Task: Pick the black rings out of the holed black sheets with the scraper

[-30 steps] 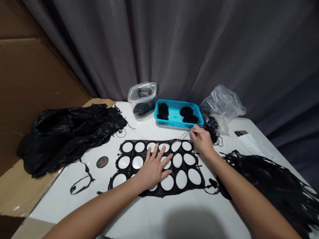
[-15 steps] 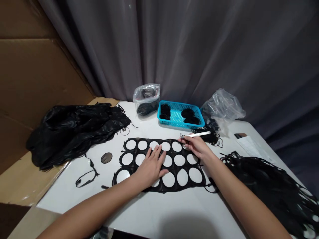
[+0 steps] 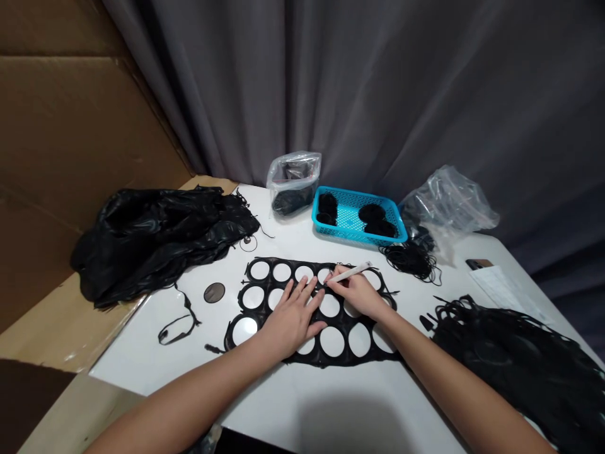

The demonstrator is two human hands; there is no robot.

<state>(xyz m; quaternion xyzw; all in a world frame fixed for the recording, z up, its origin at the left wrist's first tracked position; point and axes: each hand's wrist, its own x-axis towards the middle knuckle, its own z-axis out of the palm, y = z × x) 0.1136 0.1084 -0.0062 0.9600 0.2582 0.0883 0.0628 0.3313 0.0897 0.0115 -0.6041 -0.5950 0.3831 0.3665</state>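
three rows of round openings already run through the black sheet (image 3: 344, 321), flat beneath the spread left hand (image 3: 290, 325), while the right hand (image 3: 362, 293) pinches a white pen-like tool (image 3: 352, 272) at its far row; how much remains cannot be told. around it on the white table (image 3: 283, 403) lie a dark disc (image 3: 214, 292), a blue basket (image 3: 348, 222) and black heaps, with a grey curtain (image 3: 354, 82) behind.

The basket (image 3: 348, 221) is blue, the bench (image 3: 302, 394) white, the curtain (image 3: 378, 82) grey, the box (image 3: 80, 126) brown, the pen (image 3: 350, 272) white.
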